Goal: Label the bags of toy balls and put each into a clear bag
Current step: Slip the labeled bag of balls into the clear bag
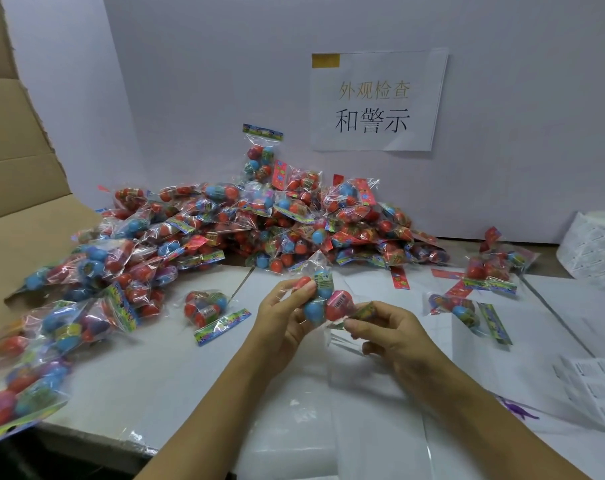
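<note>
Left hand [287, 315] and right hand [386, 329] both pinch one ball bag [320, 299]: light, crinkly, slippery film; probably best held by its header.

Held bag of toy balls [320, 299] — crinkled clear film, red and blue balls inside, raised off the table, printed header end low to the right. Pile of like bags [245, 223] heaped behind — more scattered left and right.
</note>
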`<state>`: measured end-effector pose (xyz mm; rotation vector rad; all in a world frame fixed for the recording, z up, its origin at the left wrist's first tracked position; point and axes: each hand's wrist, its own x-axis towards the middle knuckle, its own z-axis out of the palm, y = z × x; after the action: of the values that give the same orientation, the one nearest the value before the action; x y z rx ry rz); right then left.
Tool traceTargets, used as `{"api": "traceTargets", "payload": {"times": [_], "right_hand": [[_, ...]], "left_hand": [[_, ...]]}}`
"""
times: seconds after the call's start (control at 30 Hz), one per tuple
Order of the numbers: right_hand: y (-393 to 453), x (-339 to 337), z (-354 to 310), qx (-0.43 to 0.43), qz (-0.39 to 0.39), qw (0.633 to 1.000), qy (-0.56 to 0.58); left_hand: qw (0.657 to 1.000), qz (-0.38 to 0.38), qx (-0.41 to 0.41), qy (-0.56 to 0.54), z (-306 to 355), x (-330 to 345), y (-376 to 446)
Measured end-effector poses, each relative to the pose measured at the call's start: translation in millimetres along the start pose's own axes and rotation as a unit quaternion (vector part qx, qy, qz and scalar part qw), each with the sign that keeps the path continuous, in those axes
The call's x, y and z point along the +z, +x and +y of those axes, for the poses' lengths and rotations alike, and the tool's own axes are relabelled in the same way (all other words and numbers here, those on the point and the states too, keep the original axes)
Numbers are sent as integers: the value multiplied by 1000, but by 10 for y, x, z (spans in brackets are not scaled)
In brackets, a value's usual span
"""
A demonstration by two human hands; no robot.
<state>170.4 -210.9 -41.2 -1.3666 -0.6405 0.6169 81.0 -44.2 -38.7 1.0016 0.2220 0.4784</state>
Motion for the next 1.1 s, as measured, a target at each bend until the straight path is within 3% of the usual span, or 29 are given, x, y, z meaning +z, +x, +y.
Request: {"api": "traceTargets", "payload": {"times": [0.17,0.27,0.33,0.43,0.67,0.77,0.87,0.97,1.1], "right_hand": [[46,-14,-38,3,72,996,58],[48,-16,-57,-1,95,990,101],[47,-27,-44,-11,128,990,65],[50,-56,-33,-18,124,992,5],[5,-23,-7,-103,92,988,-75],[30,-30,-29,-48,139,989,-34],[19,-48,-45,24,90,993,-78],[6,-29,11,25,30,994,-106],[12,4,-3,-5,58,995,-87]], "left_hand": [[1000,-3,2,8,15,-21,8],[999,-51,-16,10,12,-21,-23],[995,-86,-50,8,20,-20,-50],[990,-79,-118,-5,29,-11,-67],[958,-163,-140,190,-84,56,-144],[965,-139,-112,192,-126,49,-125],[974,-121,-53,184,-124,23,-82],[975,-108,-3,195,-135,25,-86],[975,-76,52,204,-163,50,-84]]}}
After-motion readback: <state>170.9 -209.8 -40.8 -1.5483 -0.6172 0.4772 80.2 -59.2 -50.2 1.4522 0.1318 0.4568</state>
